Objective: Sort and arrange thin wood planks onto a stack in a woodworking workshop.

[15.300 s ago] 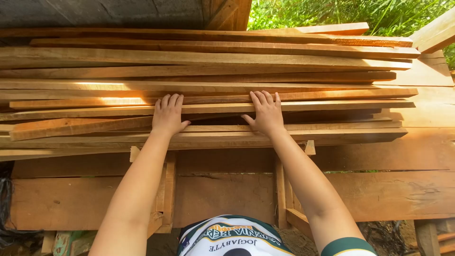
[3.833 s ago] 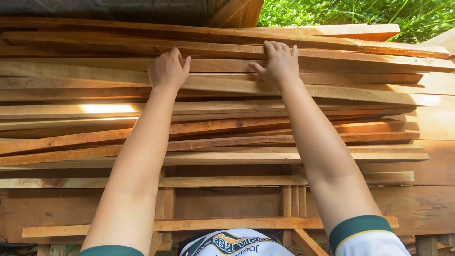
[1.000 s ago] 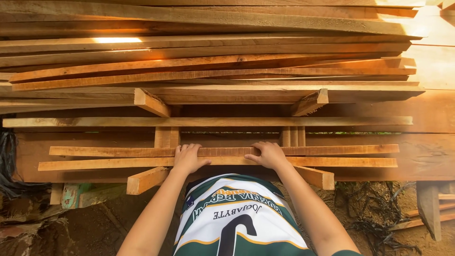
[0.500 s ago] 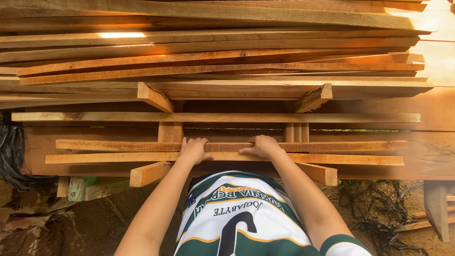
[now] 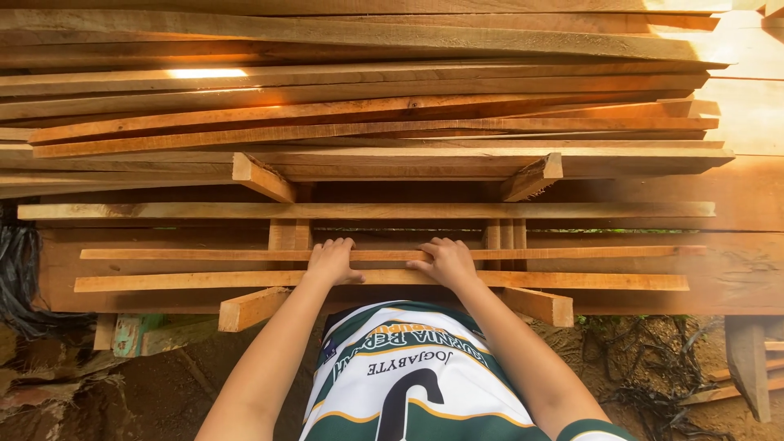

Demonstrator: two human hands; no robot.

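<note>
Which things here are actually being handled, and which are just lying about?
In hand:
left hand and right hand, both on the thin slat
lower slat right beneath the hands
two projecting support blocks that carry both slats

Lying about:
big stack of planks above
single plank under the stack
black cords at left
bare dirt ground

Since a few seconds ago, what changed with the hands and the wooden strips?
Both hands, left hand and right hand, came down from the tall stack of rough planks onto the thin wooden strip on the near supports, fingers over it. The stack stayed put.
</note>
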